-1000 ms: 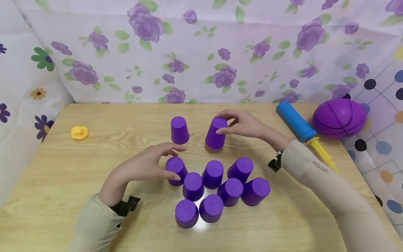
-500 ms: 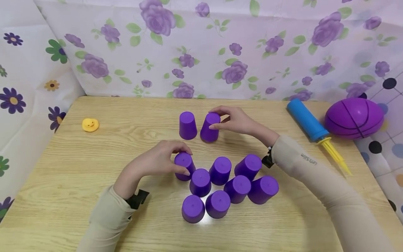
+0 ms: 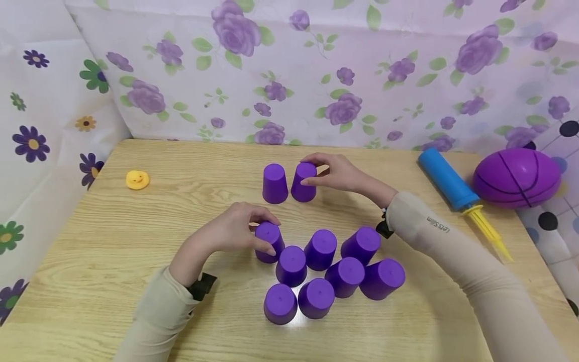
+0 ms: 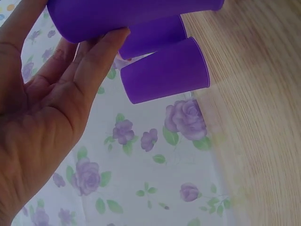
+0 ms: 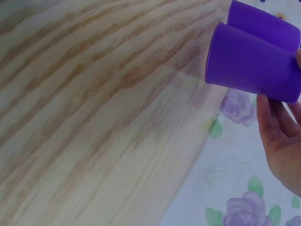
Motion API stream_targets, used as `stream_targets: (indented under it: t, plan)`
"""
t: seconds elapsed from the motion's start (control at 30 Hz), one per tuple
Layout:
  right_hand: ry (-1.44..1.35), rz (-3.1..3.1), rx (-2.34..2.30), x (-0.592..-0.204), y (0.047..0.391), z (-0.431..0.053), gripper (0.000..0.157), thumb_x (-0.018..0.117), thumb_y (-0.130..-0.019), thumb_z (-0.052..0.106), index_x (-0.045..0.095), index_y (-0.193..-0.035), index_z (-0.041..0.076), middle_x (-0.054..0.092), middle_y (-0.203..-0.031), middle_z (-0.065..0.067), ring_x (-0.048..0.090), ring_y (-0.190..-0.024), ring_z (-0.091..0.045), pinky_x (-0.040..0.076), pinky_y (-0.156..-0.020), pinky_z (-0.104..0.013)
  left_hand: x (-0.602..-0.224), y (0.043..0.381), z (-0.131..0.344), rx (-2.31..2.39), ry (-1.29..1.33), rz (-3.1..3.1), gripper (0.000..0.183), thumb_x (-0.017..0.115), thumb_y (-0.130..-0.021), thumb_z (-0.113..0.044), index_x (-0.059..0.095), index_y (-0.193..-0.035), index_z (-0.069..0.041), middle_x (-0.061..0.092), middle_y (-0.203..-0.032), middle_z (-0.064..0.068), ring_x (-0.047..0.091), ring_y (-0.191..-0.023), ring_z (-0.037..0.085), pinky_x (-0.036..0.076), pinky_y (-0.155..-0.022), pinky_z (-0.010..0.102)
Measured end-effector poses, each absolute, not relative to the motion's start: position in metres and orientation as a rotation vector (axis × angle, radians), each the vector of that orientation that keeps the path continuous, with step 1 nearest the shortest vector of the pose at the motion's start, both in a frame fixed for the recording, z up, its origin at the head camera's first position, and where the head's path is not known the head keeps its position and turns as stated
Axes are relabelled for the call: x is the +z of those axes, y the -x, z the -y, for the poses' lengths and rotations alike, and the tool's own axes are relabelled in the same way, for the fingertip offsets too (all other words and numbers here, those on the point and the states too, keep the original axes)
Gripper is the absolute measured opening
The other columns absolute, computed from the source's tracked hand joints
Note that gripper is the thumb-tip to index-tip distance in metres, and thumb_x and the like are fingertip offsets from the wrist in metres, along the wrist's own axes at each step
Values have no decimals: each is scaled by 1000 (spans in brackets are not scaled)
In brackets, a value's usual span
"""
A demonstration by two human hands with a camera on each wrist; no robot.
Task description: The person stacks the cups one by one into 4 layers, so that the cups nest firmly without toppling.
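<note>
Upside-down purple plastic cups stand on the wooden table. At the back, my right hand (image 3: 336, 173) pinches one cup (image 3: 302, 188) near its base between thumb and fingers. Just left of it, a small gap away, is another back cup (image 3: 275, 185). Nearer, my left hand (image 3: 232, 229) grips the leftmost cup (image 3: 268, 244) of the front cluster; in the left wrist view the fingers (image 4: 101, 59) lie along that cup's side (image 4: 117, 19). In the right wrist view, the right hand (image 5: 287, 150) is partly cut off beside its cup (image 5: 254, 63).
Several more cups, among them one front cup (image 3: 280, 303), stand close together in the cluster. A yellow rubber duck (image 3: 137, 179) sits at the left. On the right lie a blue and yellow hand pump (image 3: 448, 181) and a purple ball (image 3: 517, 177). Flowered cloth (image 3: 181, 75) hangs behind.
My right hand has moved its cup left, close to the other back cup. My left hand has closed round the leftmost front cup. The head view has shifted slightly.
</note>
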State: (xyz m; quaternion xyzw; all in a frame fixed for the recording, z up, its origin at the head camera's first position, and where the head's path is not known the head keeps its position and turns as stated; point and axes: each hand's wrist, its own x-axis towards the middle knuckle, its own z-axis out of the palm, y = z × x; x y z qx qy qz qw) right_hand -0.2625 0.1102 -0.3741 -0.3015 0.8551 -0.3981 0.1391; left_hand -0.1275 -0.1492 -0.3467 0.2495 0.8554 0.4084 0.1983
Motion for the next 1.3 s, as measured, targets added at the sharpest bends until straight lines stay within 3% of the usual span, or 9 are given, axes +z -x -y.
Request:
stream_targets:
  t: [0.37,0.6,0.73,0.9,1.07,1.3]
  plan:
    - [949,-2396,-1178,-377,253,-111,59,75,-80,29,51,-130,8,60,-119,-6,56,-113,-20,53,-88,-29,-346,124,142,1169,-623,-2405,45,84,-65,-11,58,-101,-7,66,-102,4,62,-102,20,52,-91,35]
    - [1001,-2423,-1134,-383,250,-123,77,75,-79,36,36,-142,13,52,-131,-9,48,-121,-20,46,-99,-35,-347,123,142,1191,-614,-2413,42,84,-65,-9,60,-99,-4,67,-104,8,62,-103,23,53,-90,34]
    - [994,-2438,-1154,-380,245,-134,80,75,-80,31,31,-144,12,47,-136,-14,46,-125,-24,42,-104,-39,-346,120,143,1176,-601,-2453,40,85,-63,-8,63,-97,-3,69,-101,8,64,-100,23,54,-88,35]
    - [934,-2447,-1202,-375,232,-153,83,74,-80,30,26,-146,18,46,-137,-9,46,-125,-23,40,-105,-38,-344,117,142,1113,-599,-2538,41,86,-62,-12,66,-97,-4,70,-97,6,64,-98,23,51,-91,41]
    - [904,-2420,-1245,-370,213,-172,79,73,-81,31,28,-145,21,47,-137,-6,45,-126,-22,39,-106,-39,-343,116,140,1090,-582,-2575,44,86,-63,-15,68,-101,-4,70,-97,5,64,-98,22,51,-91,39]
    - [1072,-2343,-1199,-372,194,-191,69,72,-83,23,37,-141,15,48,-137,-8,46,-125,-20,40,-105,-38,-346,118,142,1097,-661,-2617,45,86,-62,-18,69,-102,-4,70,-95,4,63,-90,17,55,-80,32]
